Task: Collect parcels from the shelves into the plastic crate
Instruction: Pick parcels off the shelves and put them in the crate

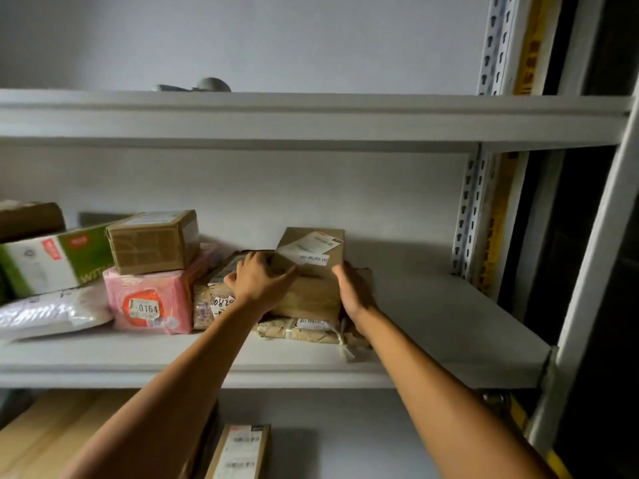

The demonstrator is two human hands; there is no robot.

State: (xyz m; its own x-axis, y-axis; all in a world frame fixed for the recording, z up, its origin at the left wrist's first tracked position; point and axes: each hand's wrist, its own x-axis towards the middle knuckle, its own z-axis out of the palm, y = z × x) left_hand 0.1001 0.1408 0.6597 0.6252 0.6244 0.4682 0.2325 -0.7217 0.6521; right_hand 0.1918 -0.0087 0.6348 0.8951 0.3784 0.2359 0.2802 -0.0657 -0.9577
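Left hand (257, 280) lies flat on the brown box (307, 288), right hand (352, 292) cups its side; stiff, probably light, best squeezed at both ends

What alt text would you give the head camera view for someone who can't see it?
Both hands reach onto a grey metal shelf: the left hand and right hand flank a brown cardboard parcel atop a stack. A pink parcel sits further left.
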